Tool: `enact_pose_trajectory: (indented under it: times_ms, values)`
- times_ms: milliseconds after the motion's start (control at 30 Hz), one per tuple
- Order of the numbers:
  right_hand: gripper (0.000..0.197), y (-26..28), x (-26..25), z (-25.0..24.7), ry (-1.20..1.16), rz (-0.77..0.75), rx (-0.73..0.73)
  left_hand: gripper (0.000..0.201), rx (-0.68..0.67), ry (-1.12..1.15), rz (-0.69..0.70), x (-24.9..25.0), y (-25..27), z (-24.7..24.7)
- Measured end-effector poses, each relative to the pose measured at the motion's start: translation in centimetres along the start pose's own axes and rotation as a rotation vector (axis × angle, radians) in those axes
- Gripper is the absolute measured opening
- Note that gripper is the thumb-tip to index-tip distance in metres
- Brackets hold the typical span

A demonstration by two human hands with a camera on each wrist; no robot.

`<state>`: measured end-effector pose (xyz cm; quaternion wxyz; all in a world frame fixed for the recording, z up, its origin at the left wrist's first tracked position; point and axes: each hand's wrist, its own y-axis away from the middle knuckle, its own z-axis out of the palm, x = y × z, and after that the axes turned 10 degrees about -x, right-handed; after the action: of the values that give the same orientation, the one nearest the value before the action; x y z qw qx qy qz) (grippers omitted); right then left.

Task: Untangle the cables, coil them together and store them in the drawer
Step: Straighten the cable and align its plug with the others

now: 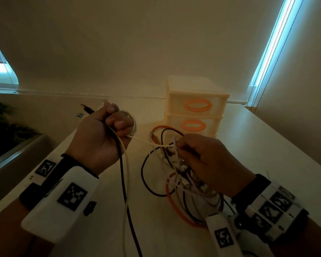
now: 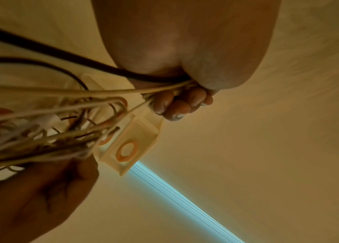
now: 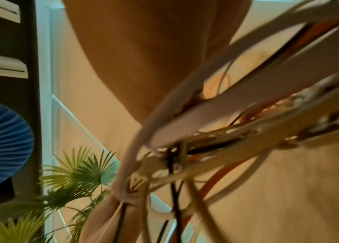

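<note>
A white desk (image 1: 267,145) carries a small drawer unit (image 1: 196,108) at the back. Before it, the right hand (image 1: 209,162) grips a tangled cable bundle (image 1: 176,175); the left hand (image 1: 102,134) clutches white cable (image 1: 125,164) and black cable (image 1: 121,171) strands, raised above the desk.

Left hand (image 1: 98,138): bare; wrist carries a black strap and a white boxy housing (image 1: 61,203) bearing two square black-and-white coded markers and a small black fitting on its inner side. Right hand (image 1: 211,162): bare; wrist carries a black strap and a white segmented band (image 1: 272,210) with several coded markers, plus a white arm-piece (image 1: 220,232) bearing one further marker. No sleeves in the head view.
</note>
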<state>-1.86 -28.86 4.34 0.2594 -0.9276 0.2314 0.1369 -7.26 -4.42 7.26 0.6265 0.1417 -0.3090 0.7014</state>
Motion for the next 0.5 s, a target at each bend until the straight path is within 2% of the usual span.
enact_pose_trajectory:
  times_ms: [133, 267, 333, 400, 500]
  values:
    - [0.010, 0.2, 0.6, 0.0, -0.149, 0.109, -0.020, 0.044, 0.021, -0.013, -0.061, -1.3, -0.2, -0.6]
    - [0.010, 0.1, 0.3, 0.4, -0.345, 0.220, 0.042, 0.044, 0.023, -0.019, -0.083, -1.8, -0.4, -0.9]
    - [0.010, 0.2, 0.3, 0.6, -0.384, 0.219, 0.078, 0.043, 0.034, -0.048, -0.085, -2.0, -0.4, -1.0]
    - [0.008, 0.4, 0.7, 0.4, -0.296, 0.160, 0.158, 0.041, 0.039, -0.073, -0.082, -2.1, -0.4, -0.9]
    - [0.008, 0.7, 1.3, -0.5, -0.037, 0.078, 0.215, 0.035, 0.027, -0.078, -0.069, -2.0, -0.3, -0.7]
